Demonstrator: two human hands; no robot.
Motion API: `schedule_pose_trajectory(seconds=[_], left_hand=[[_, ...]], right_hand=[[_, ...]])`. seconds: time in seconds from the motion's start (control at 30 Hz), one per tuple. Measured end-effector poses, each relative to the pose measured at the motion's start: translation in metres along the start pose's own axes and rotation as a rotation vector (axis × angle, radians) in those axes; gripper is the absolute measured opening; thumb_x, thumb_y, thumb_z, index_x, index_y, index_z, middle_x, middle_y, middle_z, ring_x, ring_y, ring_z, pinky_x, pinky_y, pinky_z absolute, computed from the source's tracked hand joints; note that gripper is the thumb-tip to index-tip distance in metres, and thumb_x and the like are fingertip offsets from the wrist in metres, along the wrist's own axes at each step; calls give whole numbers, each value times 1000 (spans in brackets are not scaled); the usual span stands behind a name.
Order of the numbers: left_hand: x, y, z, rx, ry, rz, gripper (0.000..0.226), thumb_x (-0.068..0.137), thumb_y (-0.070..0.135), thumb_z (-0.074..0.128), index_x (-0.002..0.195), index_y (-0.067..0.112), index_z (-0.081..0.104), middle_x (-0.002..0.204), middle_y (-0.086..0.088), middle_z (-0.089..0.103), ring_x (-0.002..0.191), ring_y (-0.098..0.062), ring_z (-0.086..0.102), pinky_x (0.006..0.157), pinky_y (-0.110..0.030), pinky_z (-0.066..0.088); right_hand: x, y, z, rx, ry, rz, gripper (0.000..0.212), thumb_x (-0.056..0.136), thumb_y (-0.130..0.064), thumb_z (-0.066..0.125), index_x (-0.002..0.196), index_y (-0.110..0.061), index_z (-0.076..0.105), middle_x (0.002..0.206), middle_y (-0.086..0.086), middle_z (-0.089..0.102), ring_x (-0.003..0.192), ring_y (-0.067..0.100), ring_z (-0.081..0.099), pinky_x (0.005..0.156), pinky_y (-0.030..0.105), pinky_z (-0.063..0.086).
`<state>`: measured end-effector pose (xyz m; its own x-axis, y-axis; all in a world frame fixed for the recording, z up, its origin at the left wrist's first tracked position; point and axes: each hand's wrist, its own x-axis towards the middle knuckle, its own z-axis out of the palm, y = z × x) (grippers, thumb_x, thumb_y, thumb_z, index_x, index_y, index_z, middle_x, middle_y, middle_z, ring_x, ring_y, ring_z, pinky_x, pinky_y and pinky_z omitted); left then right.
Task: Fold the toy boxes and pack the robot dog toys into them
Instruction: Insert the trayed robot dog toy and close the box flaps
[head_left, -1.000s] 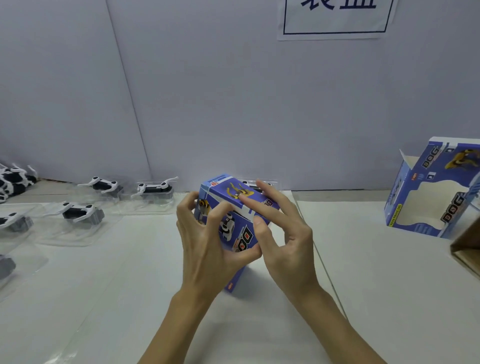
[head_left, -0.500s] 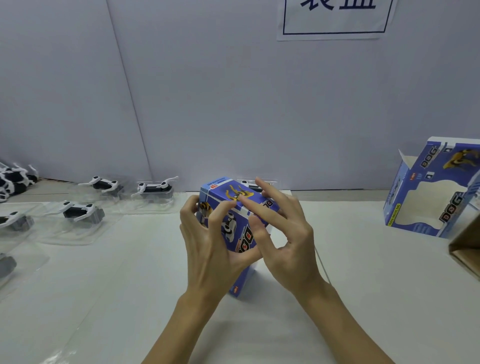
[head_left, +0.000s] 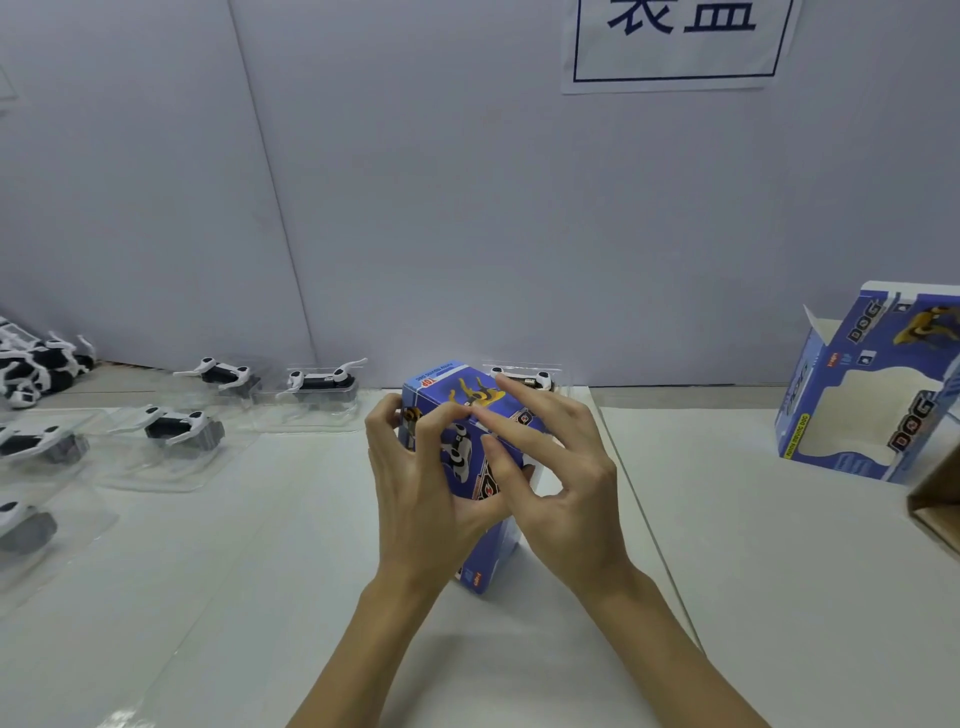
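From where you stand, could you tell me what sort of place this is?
Probably a small toy-packing station. Robot dog toys in clear trays line the white table, both hands fold a blue toy box, another open box waits at right, and a printed sign hangs on the wall.

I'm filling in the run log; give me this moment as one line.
stage: closing box | left hand: grips blue toy box | right hand: fingers on top | second box: open, right

Glossy printed cardboard box (head_left: 470, 415); clear plastic trays (head_left: 171, 462); smooth matt table (head_left: 260, 571).
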<state>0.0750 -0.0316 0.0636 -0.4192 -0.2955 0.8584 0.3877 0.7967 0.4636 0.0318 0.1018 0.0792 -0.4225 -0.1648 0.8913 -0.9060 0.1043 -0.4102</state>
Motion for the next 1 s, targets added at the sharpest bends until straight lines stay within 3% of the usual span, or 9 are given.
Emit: schedule_pose_trajectory(seconds=[0.13, 0.23, 0.33, 0.5, 0.57, 0.7, 0.77, 0.87, 1.0], left_hand=[[1, 3, 3, -28, 0, -26, 70, 72, 52, 78, 131, 31, 47, 141, -7, 35, 131, -26, 47, 95, -47, 56], [2, 3, 5, -33, -10, -26, 81, 69, 52, 76, 139, 26, 45, 143, -5, 36, 132, -20, 45, 100, -28, 52], [2, -1, 3, -32, -19, -19, 82, 67, 53, 79, 136, 22, 47, 142, -7, 37, 129, -21, 48, 98, -14, 50], [3, -9, -2, -11, 6, -17, 81, 65, 49, 81, 133, 22, 48, 139, -4, 37, 123, -14, 48, 94, -9, 46], [2, -7, 1, -39, 21, -41, 82, 66, 48, 81, 137, 23, 47, 142, -5, 37, 129, -12, 46, 97, -14, 46], [-3, -1, 11, 30, -162, -64, 110, 65, 61, 78, 159, 42, 24, 163, 2, 20, 148, -19, 36, 106, -48, 49], [-5, -1, 14, 70, -219, -100, 117, 65, 72, 74, 161, 50, 10, 168, 7, 13, 150, -14, 30, 107, -53, 47], [-8, -11, 15, 126, -362, -214, 126, 60, 85, 72, 159, 56, -1, 168, 11, 5, 154, -16, 21, 114, -60, 37], [-11, -28, 10, 23, -552, -279, 128, 58, 65, 86, 157, 60, 5, 159, 12, 16, 149, -17, 20, 115, -52, 42]], right_hand=[[1, 1, 0, 12, 2, 36, 32, 98, -21, 70, 130, -27, 71, 141, -1, 63, 131, 27, 55, 101, 38, 56], [1, 3, -4, 58, -14, 91, 39, 96, -20, 70, 132, -34, 66, 142, 2, 59, 135, 27, 52, 94, 39, 61], [1, 3, -6, 107, -21, 99, 36, 96, -19, 71, 129, -30, 69, 142, 5, 57, 137, 28, 51, 89, 37, 64], [5, 0, 3, 114, -43, 64, 28, 98, -18, 69, 125, -20, 75, 144, 5, 57, 136, 30, 52, 90, 38, 62], [6, 1, 4, 114, -40, 77, 29, 98, -22, 69, 126, -22, 74, 146, 3, 56, 135, 27, 53, 93, 34, 61], [5, 14, -9, 65, 13, 135, 36, 99, -32, 66, 132, -19, 71, 148, 1, 55, 135, 24, 54, 92, 27, 60], [2, 21, -16, 58, 34, 149, 37, 97, -32, 68, 134, -24, 68, 145, 0, 56, 137, 23, 53, 87, 31, 64], [3, 32, -19, 54, 210, 221, 29, 95, -22, 77, 123, -26, 71, 133, -3, 63, 128, 22, 60, 86, 37, 62], [4, 50, -24, 169, 410, 466, 17, 91, -27, 77, 106, -21, 71, 121, -7, 67, 118, 21, 67, 75, 38, 63]])
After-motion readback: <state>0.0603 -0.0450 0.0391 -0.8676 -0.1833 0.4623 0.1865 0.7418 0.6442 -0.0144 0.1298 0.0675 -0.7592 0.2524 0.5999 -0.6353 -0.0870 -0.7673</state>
